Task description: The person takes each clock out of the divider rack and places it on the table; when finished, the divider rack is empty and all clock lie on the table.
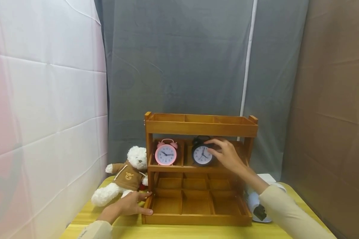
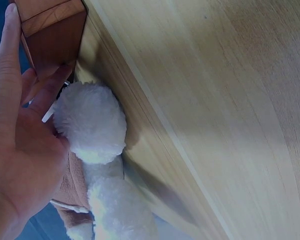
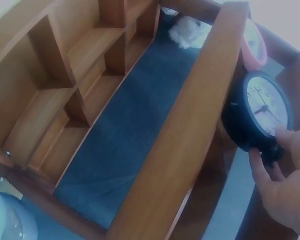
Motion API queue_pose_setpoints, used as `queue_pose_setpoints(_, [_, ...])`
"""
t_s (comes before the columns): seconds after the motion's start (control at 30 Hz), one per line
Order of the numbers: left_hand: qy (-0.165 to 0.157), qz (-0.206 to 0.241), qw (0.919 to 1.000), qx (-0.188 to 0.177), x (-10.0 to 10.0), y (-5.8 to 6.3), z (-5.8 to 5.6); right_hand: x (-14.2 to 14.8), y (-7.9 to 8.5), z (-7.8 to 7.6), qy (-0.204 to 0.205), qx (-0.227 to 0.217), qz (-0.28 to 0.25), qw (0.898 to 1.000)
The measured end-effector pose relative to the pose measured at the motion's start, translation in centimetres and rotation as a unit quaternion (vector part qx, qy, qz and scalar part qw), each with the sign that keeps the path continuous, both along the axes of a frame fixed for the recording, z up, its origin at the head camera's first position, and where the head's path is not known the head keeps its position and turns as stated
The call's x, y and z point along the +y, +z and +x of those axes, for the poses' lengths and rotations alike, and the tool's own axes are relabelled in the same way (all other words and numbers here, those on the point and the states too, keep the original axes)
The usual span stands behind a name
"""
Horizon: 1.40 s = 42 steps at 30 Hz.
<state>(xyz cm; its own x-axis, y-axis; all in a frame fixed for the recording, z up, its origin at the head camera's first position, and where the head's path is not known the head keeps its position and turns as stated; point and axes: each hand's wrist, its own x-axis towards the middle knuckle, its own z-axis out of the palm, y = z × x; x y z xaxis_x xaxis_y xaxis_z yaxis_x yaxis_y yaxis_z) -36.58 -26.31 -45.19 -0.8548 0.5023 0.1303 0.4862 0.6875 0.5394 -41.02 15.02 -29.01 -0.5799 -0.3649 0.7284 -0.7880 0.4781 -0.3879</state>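
Note:
On the middle tier of a wooden shelf (image 1: pixel 201 128), a black twin-bell alarm clock (image 1: pixel 202 155) stands upright, its white dial facing front. My right hand (image 1: pixel 227 156) pinches the clock's right side between thumb and fingers; in the right wrist view the thumb lies at the edge of the dial. A pink alarm clock (image 1: pixel 166 155) occupies the left compartment of that tier. Low at the shelf's left front corner, my left hand (image 1: pixel 128 205) holds the side wall, with the thumb near the front rim and some fingers along the outer side.
A white teddy bear (image 1: pixel 128 176) in a brown hoodie leans against the shelf's left side, close to my left hand. Partly hidden by my right forearm, a white and pale blue object (image 1: pixel 254 202) stands at the right. Grey curtain (image 1: pixel 179 66) hangs behind the yellow table (image 1: pixel 122 229).

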Motion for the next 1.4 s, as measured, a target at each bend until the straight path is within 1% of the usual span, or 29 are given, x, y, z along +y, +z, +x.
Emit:
queue_pose_setpoints(0.13, [0.000, -0.002, 1.0000, 0.004, 0.0, 0.2, 0.0, 0.7, 0.2, 1.0, -0.008, 0.013, 0.016, 1.000])
queue_pose_setpoints(0.3, [-0.004, -0.009, 0.9999, 0.008, 0.1, 0.2, 0.1, 1.9, 0.2, 2.0, 0.001, 0.035, 0.033, 0.999])
queue_pose_setpoints(0.47, [-0.010, -0.009, 0.9999, 0.011, 0.2, 0.4, 0.1, 3.5, 0.4, 2.8, 0.004, 0.048, 0.033, 0.998])
queue_pose_setpoints(0.63, [-0.009, -0.012, 0.9998, 0.011, 0.2, 0.3, 0.0, 5.1, 0.4, 3.7, -0.006, 0.059, 0.027, 0.998])
queue_pose_setpoints(0.83, [-0.006, -0.015, 0.9997, 0.019, 0.1, 0.2, -0.1, 6.9, -0.2, 4.5, -0.014, 0.062, 0.031, 0.997])
queue_pose_setpoints(1.07, [-0.008, -0.011, 0.9998, 0.013, 0.2, 0.2, -0.1, 9.0, -1.0, 5.6, -0.034, 0.075, 0.051, 0.995])
queue_pose_setpoints(1.23, [-0.010, -0.010, 0.9998, 0.011, 0.2, 0.4, 0.0, 10.5, -1.1, 6.2, -0.050, 0.090, 0.063, 0.993])
queue_pose_setpoints(1.4, [-0.009, -0.009, 0.9999, 0.010, 0.2, 0.4, 0.0, 12.2, -1.3, 6.9, -0.060, 0.092, 0.068, 0.992])
